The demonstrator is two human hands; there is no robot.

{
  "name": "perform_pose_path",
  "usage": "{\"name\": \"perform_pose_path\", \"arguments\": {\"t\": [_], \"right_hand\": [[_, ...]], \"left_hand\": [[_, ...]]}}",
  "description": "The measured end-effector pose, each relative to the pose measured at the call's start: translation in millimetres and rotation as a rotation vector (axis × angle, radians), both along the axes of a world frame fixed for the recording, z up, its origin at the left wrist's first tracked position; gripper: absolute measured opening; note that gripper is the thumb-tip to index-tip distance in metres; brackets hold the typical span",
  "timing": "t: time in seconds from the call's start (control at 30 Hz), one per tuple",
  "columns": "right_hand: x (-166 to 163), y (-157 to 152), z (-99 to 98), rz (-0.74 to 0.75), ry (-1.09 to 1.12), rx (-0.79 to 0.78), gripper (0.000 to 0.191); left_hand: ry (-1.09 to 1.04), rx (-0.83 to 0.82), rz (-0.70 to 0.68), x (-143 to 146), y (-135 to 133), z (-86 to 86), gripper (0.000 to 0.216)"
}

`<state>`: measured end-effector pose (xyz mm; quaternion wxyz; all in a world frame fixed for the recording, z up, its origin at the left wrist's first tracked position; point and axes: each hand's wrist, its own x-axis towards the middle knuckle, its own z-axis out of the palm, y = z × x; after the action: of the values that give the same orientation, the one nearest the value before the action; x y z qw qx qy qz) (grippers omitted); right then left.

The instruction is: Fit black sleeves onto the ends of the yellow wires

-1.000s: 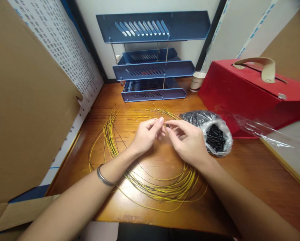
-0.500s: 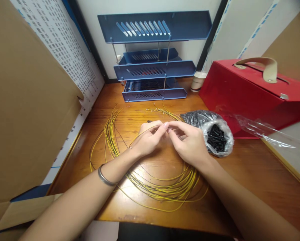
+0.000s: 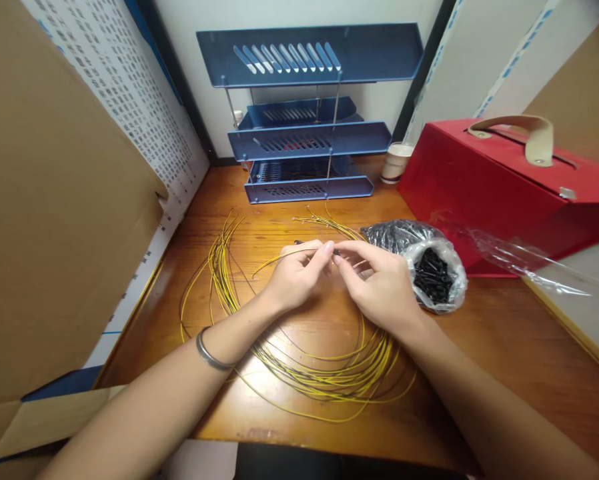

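My left hand [image 3: 299,277] is closed, thumb against forefinger, on a thin yellow-and-dark wire [image 3: 271,262] whose free end sticks out to the left over the table. Between the fingertips of my right hand [image 3: 372,277] a small black piece [image 3: 335,253] shows; its shape is mostly hidden. The two hands nearly meet at their tips. Below and around them lies a loose coil of yellow and dark wires [image 3: 324,387], its ends fanned out at the back left and back centre. A clear plastic bag [image 3: 458,270] full of small black parts [image 3: 432,277] stands open beside my right hand.
A blue tiered tray rack [image 3: 309,143] stands at the back, with a paper cup [image 3: 396,162] to its right. On the right is a red box [image 3: 484,193] with a beige handle. Cardboard [image 3: 54,220] walls the left side. The tabletop [image 3: 169,393] is wooden.
The wire's free end has shifted slightly up and left. The black piece at my right fingertips shows more clearly. Both hands have barely moved.
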<state>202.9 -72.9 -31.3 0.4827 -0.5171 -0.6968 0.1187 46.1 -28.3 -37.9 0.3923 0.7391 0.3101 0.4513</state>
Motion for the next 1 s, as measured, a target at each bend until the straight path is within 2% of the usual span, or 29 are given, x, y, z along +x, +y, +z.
{"name": "perform_pose_path", "arguments": {"t": [0.27, 0.4, 0.57, 0.8, 0.9, 1.0], "right_hand": [[-2, 2, -3.8, -0.131, 0.036, -0.014, 0.014], [-3, -1, -4.9, -0.175, 0.026, -0.009, 0.013], [-5, -4, -3.9, -0.141, 0.013, -0.032, 0.013], [-4, -3, -4.0, -0.167, 0.028, -0.025, 0.013], [-5, -3, -4.6, -0.179, 0.031, -0.031, 0.012], [-6, -3, -5.1, -0.167, 0.044, -0.039, 0.011]], "left_hand": [[-0.141, -0.136, 0.135, 4, 4, 0.5, 0.052], [-0.208, -0.239, 0.096, 7, 7, -0.7, 0.055], [-0.142, -0.244, 0.007, 7, 7, -2.3, 0.057], [-0.272, -0.304, 0.101, 6, 10, -2.3, 0.053], [-0.227, -0.295, 0.117, 6, 10, -2.9, 0.053], [-0.106, -0.253, 0.068, 6, 8, -3.6, 0.05]]}}
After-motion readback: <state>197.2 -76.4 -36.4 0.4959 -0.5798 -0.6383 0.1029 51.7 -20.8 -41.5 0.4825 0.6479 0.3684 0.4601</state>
